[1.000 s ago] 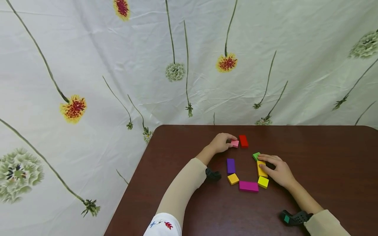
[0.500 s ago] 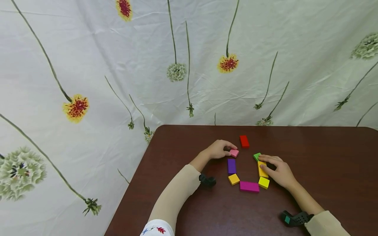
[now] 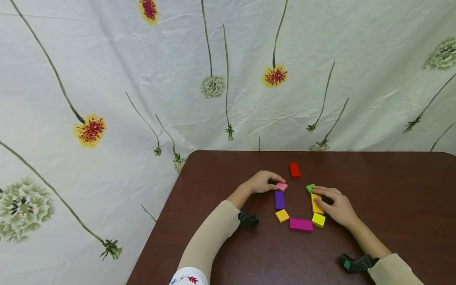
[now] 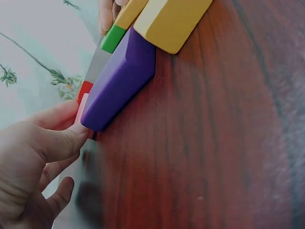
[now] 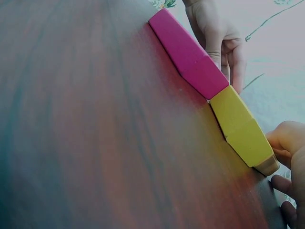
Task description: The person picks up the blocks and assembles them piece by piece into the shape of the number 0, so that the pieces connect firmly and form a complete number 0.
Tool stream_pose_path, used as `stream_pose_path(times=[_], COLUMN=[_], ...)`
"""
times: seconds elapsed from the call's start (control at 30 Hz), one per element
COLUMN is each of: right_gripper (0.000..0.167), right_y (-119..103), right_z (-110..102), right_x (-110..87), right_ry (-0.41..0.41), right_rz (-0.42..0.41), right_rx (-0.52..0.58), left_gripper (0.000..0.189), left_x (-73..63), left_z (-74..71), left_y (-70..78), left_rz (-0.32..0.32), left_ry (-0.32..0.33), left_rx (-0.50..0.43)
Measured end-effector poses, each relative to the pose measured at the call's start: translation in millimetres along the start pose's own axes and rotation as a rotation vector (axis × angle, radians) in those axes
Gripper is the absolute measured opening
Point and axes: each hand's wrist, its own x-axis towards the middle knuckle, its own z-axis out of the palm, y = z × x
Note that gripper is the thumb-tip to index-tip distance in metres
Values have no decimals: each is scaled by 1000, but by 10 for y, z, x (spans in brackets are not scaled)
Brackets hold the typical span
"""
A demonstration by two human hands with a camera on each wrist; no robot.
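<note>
In the head view my left hand pinches a small pink block between thumb and fingers, at the far end of a purple block. My right hand rests over the right side of the block outline, its fingertips at a small green block and its thumb on a long orange-yellow block. The left wrist view shows the left thumb right beside the purple block, mostly covering the pink one. From the right wrist, a yellow block stands close to the right hand.
A small orange block, a magenta block and the yellow block form the near side of the outline. Apart from them, a red block lies farther back on the brown table. A flowered cloth hangs behind.
My left hand has brought the pink block from beside the red block toward me, up to the purple block's far end. The right hand has stayed in place.
</note>
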Motion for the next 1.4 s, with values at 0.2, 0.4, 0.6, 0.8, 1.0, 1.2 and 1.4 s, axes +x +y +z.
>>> stream_pose_path(times=[0.2, 0.4, 0.6, 0.8, 1.0, 1.2, 1.4], right_gripper=[29, 29, 29, 29, 28, 28, 28], right_y=[31, 54, 59, 42, 15, 29, 50], right_z=[4, 23, 38, 24, 7, 9, 14], right_x=[4, 12, 2, 3, 8, 8, 7], right_ry=[3, 0, 0, -2, 0, 3, 3], right_rz=[-8, -14, -8, -8, -15, -19, -17], right_rx=[-5, -12, -2, 6, 10, 11, 10], left_gripper=[31, 31, 31, 32, 35, 35, 47], left_x=[-25, -29, -26, -44, -104, -226, -350], left_z=[41, 65, 82, 57, 14, 59, 184], left_y=[-30, -55, -64, -47, -62, -45, 23], left_rz=[-5, 16, 18, 13, 32, 41, 54], left_ry=[22, 44, 40, 34, 42, 94, 152], left_rx=[-47, -42, -37, -42, -69, -101, -117])
